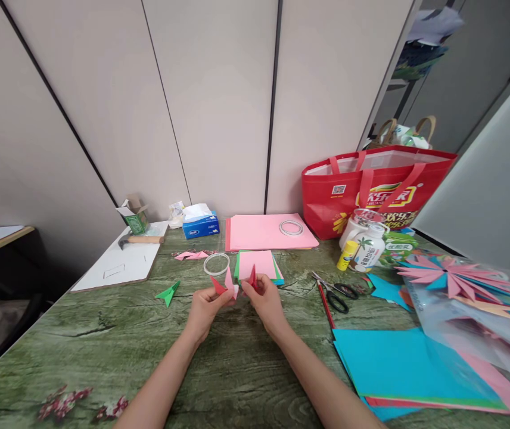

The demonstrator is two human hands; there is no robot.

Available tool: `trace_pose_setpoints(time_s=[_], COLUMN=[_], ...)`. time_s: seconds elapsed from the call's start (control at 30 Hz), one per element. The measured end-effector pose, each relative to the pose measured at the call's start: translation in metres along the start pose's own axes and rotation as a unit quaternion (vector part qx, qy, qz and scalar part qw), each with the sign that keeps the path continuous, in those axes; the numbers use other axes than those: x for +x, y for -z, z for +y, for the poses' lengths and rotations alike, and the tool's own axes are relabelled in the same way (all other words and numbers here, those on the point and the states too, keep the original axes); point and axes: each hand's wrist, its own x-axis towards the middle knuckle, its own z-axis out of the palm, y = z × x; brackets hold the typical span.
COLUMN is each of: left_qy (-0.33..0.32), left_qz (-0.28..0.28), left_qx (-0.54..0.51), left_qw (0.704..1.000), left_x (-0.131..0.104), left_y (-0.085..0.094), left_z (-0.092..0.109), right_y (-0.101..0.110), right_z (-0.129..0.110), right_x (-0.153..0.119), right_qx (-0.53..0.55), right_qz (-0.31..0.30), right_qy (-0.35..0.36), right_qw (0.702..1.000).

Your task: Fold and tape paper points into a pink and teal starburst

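Pinched in my left hand is folded pink and red paper, with pointed flaps standing up. My right hand is closed on a folded red paper piece, its tip pointing upward. Both hands are close together above the table, and the fingers partly cover the papers. Just beyond them lie a stack of small square papers, pink on top, and a roll of tape. A folded green paper piece rests left of my left hand, and folded pink paper pieces lie farther back.
Scissors and a red pencil lie to the right, near a glue stick. Blue paper sheets cover the right front. A red bag, tissue box, pink sheets and hammer stand or lie behind.
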Motion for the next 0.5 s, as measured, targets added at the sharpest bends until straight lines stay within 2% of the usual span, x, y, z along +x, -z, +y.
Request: trace_pose_setpoints(time_s=[0.13,0.23,0.3,0.4,0.5], left_qy=[0.008,0.005,-0.001,-0.002,-0.001], left_qz=[-0.004,0.000,0.004,0.001,-0.008], left_qx=[0.019,0.025,0.024,0.018,0.008], left_qw=[1.000,1.000,1.000,1.000,1.000], left_x=[-0.002,-0.001,0.000,0.002,0.003], left_y=[-0.003,-0.004,-0.003,0.000,0.002], left_z=[-0.002,-0.004,-0.005,-0.004,-0.003], right_y=[0.000,-0.004,-0.007,-0.009,-0.007], right_z=[0.009,0.009,0.005,-0.002,-0.004], right_x=[-0.001,-0.003,-0.006,-0.008,-0.008], right_qx=[0.003,0.080,0.138,0.156,0.092], right_qz=[-0.016,-0.025,-0.054,-0.106,-0.118], right_qy=[-0.016,-0.085,-0.110,-0.105,-0.067], right_qw=[1.000,0.993,0.983,0.976,0.986])
